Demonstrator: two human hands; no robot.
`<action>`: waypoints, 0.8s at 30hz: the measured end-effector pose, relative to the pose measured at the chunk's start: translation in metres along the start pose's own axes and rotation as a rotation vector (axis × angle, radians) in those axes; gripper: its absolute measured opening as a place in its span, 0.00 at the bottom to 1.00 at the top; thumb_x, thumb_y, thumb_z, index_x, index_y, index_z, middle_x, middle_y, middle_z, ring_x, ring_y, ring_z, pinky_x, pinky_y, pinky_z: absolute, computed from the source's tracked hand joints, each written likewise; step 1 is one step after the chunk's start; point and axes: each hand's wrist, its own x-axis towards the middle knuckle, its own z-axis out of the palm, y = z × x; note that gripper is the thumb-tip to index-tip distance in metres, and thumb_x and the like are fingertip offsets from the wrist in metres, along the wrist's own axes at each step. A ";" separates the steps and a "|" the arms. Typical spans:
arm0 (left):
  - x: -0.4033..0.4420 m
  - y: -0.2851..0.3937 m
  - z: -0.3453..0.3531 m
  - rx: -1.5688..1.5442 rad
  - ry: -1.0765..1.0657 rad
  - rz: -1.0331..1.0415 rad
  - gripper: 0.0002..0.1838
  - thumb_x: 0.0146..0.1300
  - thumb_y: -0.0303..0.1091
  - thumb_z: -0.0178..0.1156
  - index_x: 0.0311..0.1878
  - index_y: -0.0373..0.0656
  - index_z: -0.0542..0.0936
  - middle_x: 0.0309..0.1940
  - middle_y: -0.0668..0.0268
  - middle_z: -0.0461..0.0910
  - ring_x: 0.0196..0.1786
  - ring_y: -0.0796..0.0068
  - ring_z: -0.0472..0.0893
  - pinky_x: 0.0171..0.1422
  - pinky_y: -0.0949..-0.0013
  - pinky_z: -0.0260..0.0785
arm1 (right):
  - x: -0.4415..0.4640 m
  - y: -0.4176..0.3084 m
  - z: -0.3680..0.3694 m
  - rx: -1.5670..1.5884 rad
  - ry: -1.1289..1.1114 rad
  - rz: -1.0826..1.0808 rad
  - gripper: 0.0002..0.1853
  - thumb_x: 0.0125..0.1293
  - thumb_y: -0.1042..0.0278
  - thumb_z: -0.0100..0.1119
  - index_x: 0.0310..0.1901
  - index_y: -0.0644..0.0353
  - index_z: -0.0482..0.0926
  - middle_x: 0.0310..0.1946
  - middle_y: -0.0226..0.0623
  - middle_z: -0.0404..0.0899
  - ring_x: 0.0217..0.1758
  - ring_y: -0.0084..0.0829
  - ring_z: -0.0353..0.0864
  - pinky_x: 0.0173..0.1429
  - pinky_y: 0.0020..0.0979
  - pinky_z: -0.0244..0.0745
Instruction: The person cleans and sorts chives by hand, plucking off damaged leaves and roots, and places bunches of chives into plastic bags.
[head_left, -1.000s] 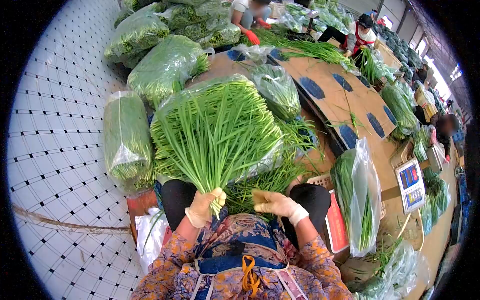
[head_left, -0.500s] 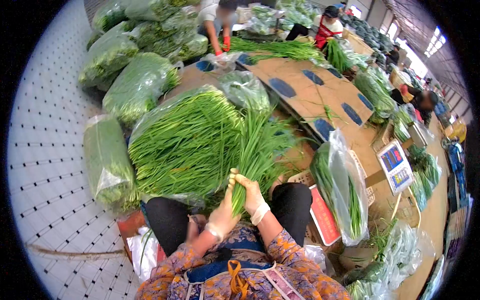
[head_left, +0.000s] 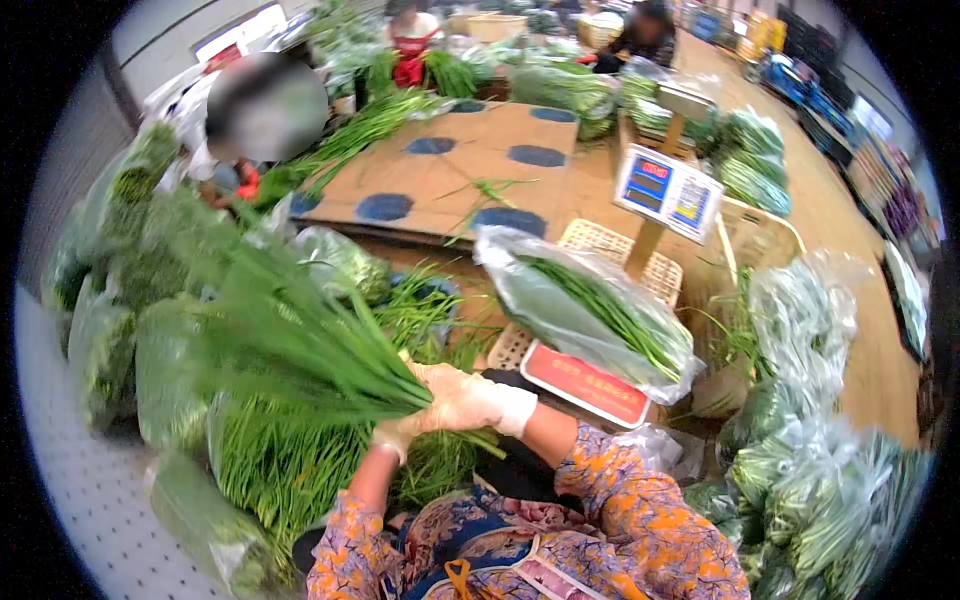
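A loose bunch of garlic chives (head_left: 300,330) is held in front of me, cut ends toward me and leaves fanning out to the left, blurred by motion. My right hand (head_left: 465,400), in a pale glove, is closed round its stems. My left hand (head_left: 394,434), also gloved, grips the bunch from below, its fingers partly hidden. Under the bunch lies a big pile of chives (head_left: 290,460). To the right of my hands, an open clear bag with chives (head_left: 590,310) rests on a white basket (head_left: 510,348).
A scale display (head_left: 668,193) stands beyond the bag, with a red-labelled panel (head_left: 585,385) below it. Filled bags (head_left: 105,340) crowd the left, more bags (head_left: 820,490) the right. Cardboard (head_left: 450,175) with dark patches spans the middle. Co-workers (head_left: 410,45) sit at the back.
My view has swung to the right. Both hands have turned the chives from upright to leaning left, lifting them above the pile; the right hand now sits above the left.
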 end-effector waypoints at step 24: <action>0.185 0.135 0.059 -0.664 0.079 -0.198 0.18 0.53 0.38 0.60 0.46 0.43 0.71 0.32 0.71 0.72 0.34 0.77 0.71 0.40 0.70 0.67 | -0.215 0.124 -0.202 -1.127 0.211 0.907 0.41 0.44 0.68 0.65 0.62 0.61 0.57 0.52 0.50 0.69 0.56 0.43 0.68 0.60 0.36 0.63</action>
